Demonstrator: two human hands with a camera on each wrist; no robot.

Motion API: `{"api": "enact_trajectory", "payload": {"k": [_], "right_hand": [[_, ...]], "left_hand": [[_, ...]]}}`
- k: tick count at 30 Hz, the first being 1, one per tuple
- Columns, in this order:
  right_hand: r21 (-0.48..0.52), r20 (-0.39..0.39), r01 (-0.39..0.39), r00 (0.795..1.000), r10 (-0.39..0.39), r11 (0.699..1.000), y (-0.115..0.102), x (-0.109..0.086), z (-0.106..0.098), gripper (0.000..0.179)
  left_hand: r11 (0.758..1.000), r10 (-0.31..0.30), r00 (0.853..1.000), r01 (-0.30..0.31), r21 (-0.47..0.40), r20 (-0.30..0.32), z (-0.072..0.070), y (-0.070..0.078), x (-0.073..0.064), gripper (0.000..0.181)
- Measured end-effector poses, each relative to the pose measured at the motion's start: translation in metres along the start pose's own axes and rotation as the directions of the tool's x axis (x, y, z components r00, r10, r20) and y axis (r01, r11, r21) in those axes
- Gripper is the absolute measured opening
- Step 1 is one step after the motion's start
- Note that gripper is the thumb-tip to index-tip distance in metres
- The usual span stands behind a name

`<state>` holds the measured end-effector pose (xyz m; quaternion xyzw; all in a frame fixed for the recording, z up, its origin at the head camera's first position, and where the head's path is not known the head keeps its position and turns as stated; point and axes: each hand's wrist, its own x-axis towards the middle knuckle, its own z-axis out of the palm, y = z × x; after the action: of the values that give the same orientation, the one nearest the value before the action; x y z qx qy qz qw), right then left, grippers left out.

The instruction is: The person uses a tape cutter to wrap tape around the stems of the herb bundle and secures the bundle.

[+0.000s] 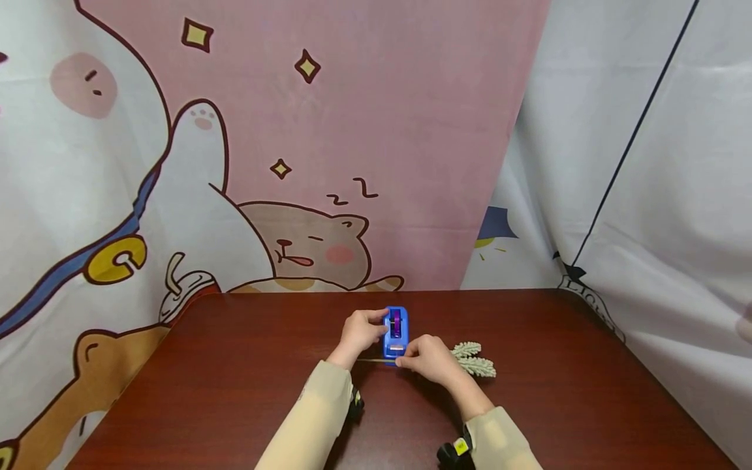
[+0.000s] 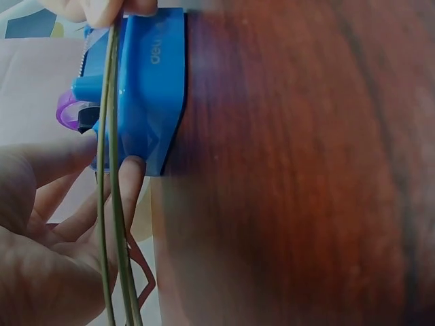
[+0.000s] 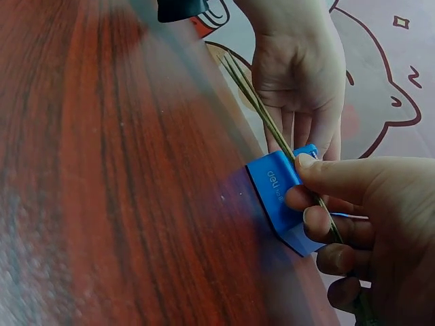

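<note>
A blue tape dispenser (image 1: 404,334) with a purple roll (image 1: 396,322) stands on the table, its cutter end towards me. My left hand (image 1: 360,334) grips its far left part, thumb and fingers against the blue body (image 2: 155,88) in the left wrist view. In front of the cutter end, my right hand (image 1: 433,359) pinches several thin green stems (image 3: 262,109) between thumb and fingers. These run sideways across the dispenser and past the left palm. Pale, fluffy leafy heads (image 1: 478,367) of the sprigs stick out to the right, partly hidden by the right hand.
The dark reddish-brown wooden table (image 1: 247,378) ends at a cartoon-printed cloth backdrop (image 1: 435,163). White cloth (image 1: 664,196) hangs on the right side. Each wrist wears a black camera, and part of another hand (image 1: 745,324) shows at the right edge.
</note>
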<state>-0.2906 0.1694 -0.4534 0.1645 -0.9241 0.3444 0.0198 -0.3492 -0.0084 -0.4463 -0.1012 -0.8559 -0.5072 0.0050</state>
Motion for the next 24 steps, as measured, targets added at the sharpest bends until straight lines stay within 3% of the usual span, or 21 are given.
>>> {"api": "enact_trajectory", "payload": {"k": [10, 18, 24], "right_hand": [[-0.025, -0.015, 0.007, 1.0, -0.008, 1.0, -0.001, 0.0, 0.002, 0.026], [-0.06, 0.049, 0.082, 0.996, -0.08, 0.995, -0.001, -0.001, 0.012, 0.024], [-0.074, 0.049, 0.05, 0.998, -0.047, 0.996, -0.003, -0.003, 0.009, 0.024]], "left_hand": [[1.0, 0.007, 1.0, -0.007, -0.021, 0.007, -0.001, 0.0, -0.001, 0.038], [1.0, -0.002, 1.0, 0.002, -0.023, -0.011, -0.005, -0.002, -0.001, 0.038], [1.0, 0.0, 1.0, 0.0, -0.022, 0.008, -0.003, -0.001, -0.001, 0.038]]}}
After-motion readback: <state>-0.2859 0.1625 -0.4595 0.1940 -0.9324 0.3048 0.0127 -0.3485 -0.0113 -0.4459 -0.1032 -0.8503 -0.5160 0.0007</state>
